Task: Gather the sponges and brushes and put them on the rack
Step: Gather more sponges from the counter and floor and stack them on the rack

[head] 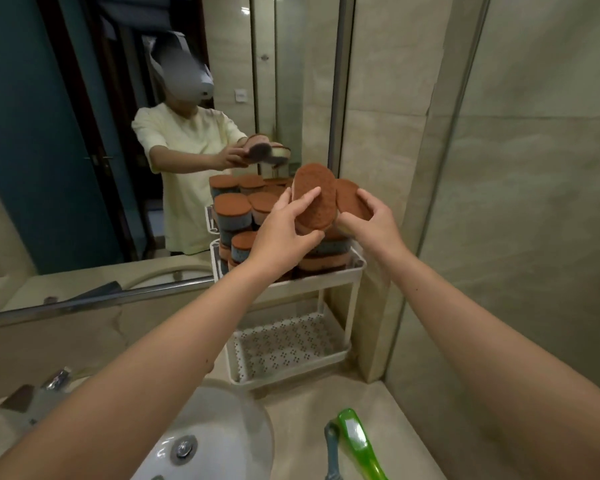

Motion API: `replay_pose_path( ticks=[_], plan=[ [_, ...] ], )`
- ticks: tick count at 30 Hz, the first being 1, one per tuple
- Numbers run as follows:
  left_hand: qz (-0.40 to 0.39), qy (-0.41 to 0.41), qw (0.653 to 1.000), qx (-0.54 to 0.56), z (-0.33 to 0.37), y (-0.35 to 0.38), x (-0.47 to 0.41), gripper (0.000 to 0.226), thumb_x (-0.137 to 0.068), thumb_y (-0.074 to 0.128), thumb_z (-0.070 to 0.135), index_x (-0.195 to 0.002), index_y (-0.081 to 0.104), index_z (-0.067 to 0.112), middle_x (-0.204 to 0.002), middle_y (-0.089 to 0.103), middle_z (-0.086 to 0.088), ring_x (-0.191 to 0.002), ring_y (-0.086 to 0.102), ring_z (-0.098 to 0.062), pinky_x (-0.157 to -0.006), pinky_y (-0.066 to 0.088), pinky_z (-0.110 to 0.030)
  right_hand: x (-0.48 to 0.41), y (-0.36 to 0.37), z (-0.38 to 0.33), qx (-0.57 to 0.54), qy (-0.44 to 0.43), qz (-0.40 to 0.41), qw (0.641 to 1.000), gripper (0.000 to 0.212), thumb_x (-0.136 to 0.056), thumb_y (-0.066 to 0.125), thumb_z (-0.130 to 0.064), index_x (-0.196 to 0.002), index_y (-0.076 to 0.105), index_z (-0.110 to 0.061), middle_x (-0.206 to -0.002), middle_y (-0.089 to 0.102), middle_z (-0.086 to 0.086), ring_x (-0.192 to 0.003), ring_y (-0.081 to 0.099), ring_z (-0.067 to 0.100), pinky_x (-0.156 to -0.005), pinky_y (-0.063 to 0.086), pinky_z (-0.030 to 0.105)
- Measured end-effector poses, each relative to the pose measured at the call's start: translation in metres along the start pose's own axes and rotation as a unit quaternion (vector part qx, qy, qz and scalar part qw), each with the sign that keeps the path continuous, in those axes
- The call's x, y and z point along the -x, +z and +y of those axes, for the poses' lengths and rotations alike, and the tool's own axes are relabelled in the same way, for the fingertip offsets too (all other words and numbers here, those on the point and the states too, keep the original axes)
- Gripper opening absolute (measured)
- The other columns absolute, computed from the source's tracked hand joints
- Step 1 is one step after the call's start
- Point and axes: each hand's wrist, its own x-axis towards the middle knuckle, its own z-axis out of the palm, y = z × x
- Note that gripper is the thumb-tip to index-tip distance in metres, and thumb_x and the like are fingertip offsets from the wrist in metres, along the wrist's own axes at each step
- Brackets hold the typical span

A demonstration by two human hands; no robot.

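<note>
Brown side outward, grips one sponge in the left hand, thumb underneath, fingers spread over the rough face and clamped on its edge. Holds a second sponge in the right hand much the same way, fingers curled round its rim. Carries both tilted, just above the pile on the top shelf of the rack. Probably hunting for a flat spot, since the heap stands high and uneven against the mirror. Looks like the placing step, with no loose sponges showing elsewhere. Calls for setting each one flat on a steady neighbour, not a sloping one; otherwise risks a slide over the front rim toward the sink. Leaves the green brush on the counter by the sink, well apart from the rack, with a grey handle touching or just beside it; cannot tell which. Seems wiser to use the lower shelf for those.
</note>
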Motion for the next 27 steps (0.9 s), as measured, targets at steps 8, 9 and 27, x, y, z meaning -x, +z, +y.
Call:
replay_pose_path(
  ticks=[8, 9, 27],
  plan=[
    [0.058, -0.003, 0.986, -0.154, -0.016, 0.019, -0.060, 0.059, -0.087, 0.062, 0.047, -0.142, 0.042, 0.041, -0.161, 0.016, 0.007, -0.141, 0.032, -0.015, -0.097, 0.040, -0.027, -0.076, 0.009, 0.018, -0.020, 0.005, -0.022, 1.000, 0.080, -0.074, 0.069, -0.031, -0.147, 0.040, -0.017, -0.138, 0.055, 0.003, -0.112, 0.056, 0.013, -0.095, 0.050, 0.031],
    [0.060, -0.016, 0.983, -0.175, -0.018, 0.021, -0.066, 0.058, -0.088, 0.059, 0.051, -0.142, 0.042, 0.042, -0.161, 0.017, 0.006, -0.140, 0.035, -0.017, -0.097, 0.042, -0.029, -0.084, 0.011, 0.021, -0.016, 0.009, -0.026, 0.999, 0.079, -0.075, 0.069, -0.032, -0.147, 0.040, -0.018, -0.139, 0.054, 0.002, -0.115, 0.055, 0.014, -0.099, 0.049, 0.034],
    [0.054, -0.060, 0.883, -0.463, -0.040, 0.058, -0.085, 0.041, -0.092, 0.048, 0.050, -0.127, 0.060, 0.033, -0.135, 0.052, -0.004, -0.120, 0.041, -0.028, -0.096, 0.030, -0.041, -0.129, 0.032, 0.066, 0.071, 0.055, -0.076, 0.993, 0.075, -0.084, 0.061, -0.035, -0.151, 0.031, -0.021, -0.153, 0.039, 0.002, -0.134, 0.043, 0.023, -0.104, 0.040, 0.034]
  ],
)
